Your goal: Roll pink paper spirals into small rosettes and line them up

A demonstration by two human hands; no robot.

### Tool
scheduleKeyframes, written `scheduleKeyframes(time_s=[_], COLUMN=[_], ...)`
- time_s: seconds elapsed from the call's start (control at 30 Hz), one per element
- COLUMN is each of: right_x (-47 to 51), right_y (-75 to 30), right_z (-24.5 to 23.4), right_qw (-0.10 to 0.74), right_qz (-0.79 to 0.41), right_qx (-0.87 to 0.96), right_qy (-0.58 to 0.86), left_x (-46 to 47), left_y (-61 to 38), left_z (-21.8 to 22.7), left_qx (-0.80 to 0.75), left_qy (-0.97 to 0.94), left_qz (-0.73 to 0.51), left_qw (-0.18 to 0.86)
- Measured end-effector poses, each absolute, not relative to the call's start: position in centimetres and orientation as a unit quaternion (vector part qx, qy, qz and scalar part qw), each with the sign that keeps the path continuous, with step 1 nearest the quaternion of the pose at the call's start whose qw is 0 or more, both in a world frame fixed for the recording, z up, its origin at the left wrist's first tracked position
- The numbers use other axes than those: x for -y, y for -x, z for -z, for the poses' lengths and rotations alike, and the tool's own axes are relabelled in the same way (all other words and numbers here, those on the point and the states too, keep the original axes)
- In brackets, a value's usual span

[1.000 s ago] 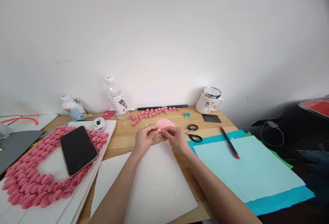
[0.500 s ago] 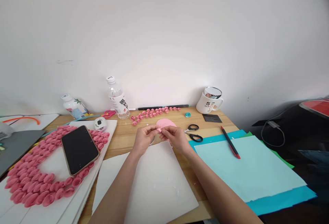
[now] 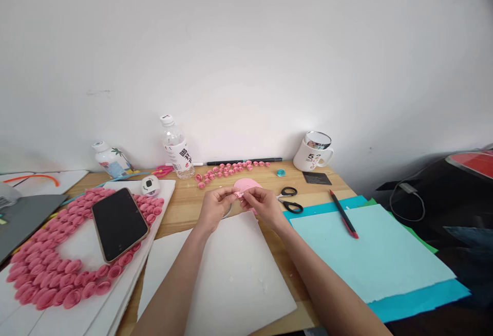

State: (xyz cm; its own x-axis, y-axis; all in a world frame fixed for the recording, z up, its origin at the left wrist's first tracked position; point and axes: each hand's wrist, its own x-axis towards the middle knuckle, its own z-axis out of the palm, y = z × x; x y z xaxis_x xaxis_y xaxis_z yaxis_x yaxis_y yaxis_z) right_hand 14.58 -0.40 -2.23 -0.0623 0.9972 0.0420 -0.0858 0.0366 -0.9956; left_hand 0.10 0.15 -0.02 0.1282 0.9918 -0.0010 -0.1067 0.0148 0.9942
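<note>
Both my hands meet over the far end of a white sheet (image 3: 234, 269), pinching a small pink paper strip (image 3: 239, 192) between the fingertips. My left hand (image 3: 215, 207) grips it from the left, my right hand (image 3: 264, 206) from the right. Fingers partly cover the strip, so its full shape is hidden. A pink paper circle (image 3: 248, 184) lies on the table right behind the fingertips. Black-handled scissors (image 3: 290, 200) rest just right of my right hand. Several small rolled pink paper flowers (image 3: 227, 169) stand in rows farther back, near a teal paper roll (image 3: 281, 172).
On the left, a phone (image 3: 119, 224) lies over a ring of pink paper flowers (image 3: 50, 269) on white board. A plastic bottle (image 3: 177, 151) and a white mug (image 3: 313, 152) stand along the wall. Light blue paper (image 3: 373, 254) with a pen (image 3: 343, 215) lies right.
Almost nothing differs. My fingertips have shifted slightly on the pink strip, and the view has moved a tiny bit.
</note>
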Motion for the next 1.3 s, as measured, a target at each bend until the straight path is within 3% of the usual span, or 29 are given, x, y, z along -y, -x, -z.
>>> scheduleKeyframes(time_s=[0.17,0.37,0.57,0.77,1.3], right_x=[0.4,1.0,1.1,0.8,0.9], right_y=[-15.0,-14.6,-14.4,-14.8,-14.6], right_z=[2.0,1.9,2.0,2.4,2.4], right_qw=[0.554,0.485,0.578,0.570,0.532], right_qz=[-0.467,-0.396,-0.264,-0.118,-0.104], right_qx=[0.481,0.621,0.625,0.706,0.737], right_qy=[0.495,0.472,0.454,0.402,0.403], left_x=[-0.3,-0.6,-0.7,-0.7,-0.4], left_y=[0.1,0.7,0.8,0.7,0.5], left_z=[0.0,-0.3,0.2,0.7,0.1], left_qx=[-0.420,-0.339,-0.323,-0.320,-0.308], left_qy=[-0.418,-0.331,-0.311,-0.334,-0.380], left_qz=[-0.535,-0.544,-0.498,-0.469,-0.447], left_qw=[0.602,0.692,0.742,0.752,0.749])
